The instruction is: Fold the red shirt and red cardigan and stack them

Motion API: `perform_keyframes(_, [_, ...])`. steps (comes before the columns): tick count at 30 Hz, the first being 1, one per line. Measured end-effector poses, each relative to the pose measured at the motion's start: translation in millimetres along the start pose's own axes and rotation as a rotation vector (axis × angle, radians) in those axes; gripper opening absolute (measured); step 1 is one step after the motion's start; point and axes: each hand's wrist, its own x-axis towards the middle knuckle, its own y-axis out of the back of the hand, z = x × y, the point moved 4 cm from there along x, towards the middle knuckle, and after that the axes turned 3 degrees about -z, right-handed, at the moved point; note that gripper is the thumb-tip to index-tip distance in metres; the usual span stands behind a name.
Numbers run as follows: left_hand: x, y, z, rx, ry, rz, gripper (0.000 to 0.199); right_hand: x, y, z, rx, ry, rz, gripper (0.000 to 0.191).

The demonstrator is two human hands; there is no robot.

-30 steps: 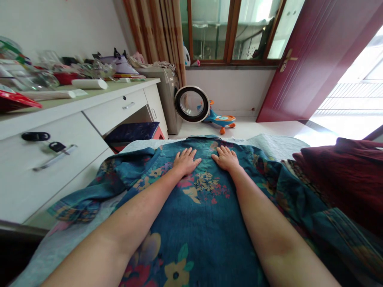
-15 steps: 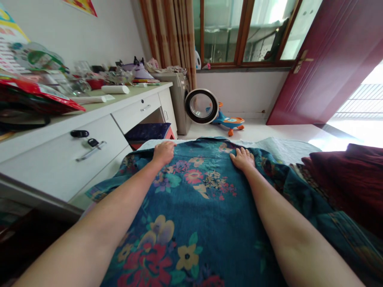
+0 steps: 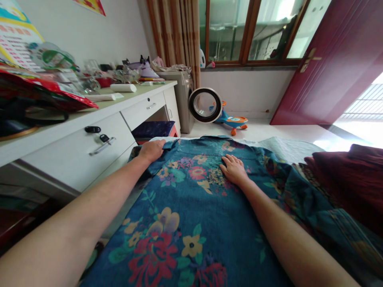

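A blue-green denim jacket (image 3: 185, 199) with a floral print lies spread out, back side up, on a pale cloth (image 3: 287, 146). My left hand (image 3: 152, 151) is closed on the jacket at its left shoulder, where the fabric is pulled up into a fold. The left sleeve is mostly hidden behind that hand and forearm. My right hand (image 3: 234, 169) rests flat on the upper back of the jacket, fingers stretched out and holding nothing. On the right, the other sleeve stretches toward a stack of dark red folded cloth (image 3: 353, 175).
To the left stands a white desk (image 3: 113, 119) with drawers, its top crowded with items. Beyond it, a washing machine (image 3: 184, 99) has its round door (image 3: 205, 105) swung out. A blue and orange ride-on toy (image 3: 233, 120) sits near the wall. A red door (image 3: 323, 67) stands ajar.
My left hand has moved left and gripped the jacket's shoulder, drawing the left sleeve inward. My right hand has slid a little down and left across the back.
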Motion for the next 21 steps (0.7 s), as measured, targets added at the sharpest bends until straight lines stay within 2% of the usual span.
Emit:
perform_keyframes(5, [-12,11.8,8,0.052,-0.010,0.134,0.045,0,3,1,0.003,-0.002,0.005,0.052])
perform_keyframes(8, [-19,13.5,31,0.047,-0.013,0.247,0.047,-2,6,-2,0.007,-0.002,-0.001,0.051])
perform_keyframes(10, [-23,7.4,50,0.014,-0.058,0.261,0.047,-3,8,-4,0.004,0.002,0.014,0.050])
perform_keyframes(12, [-28,-8.6,67,-0.033,-0.182,0.143,0.046,-6,10,-6,0.002,0.029,0.041,0.048])
perform_keyframes(14, [-35,-29.2,75,-0.073,-0.280,-0.025,0.046,-10,11,-5,0.004,0.090,0.030,0.048])
perform_keyframes(17, [-41,-49.8,69,-0.095,-0.201,-0.146,0.054,-17,12,10,0.000,0.137,-0.049,0.053])
perform_keyframes(21, [-39,-49.0,63,-0.097,-0.126,-0.148,0.065,-29,26,53,-0.030,0.027,-0.062,0.059])
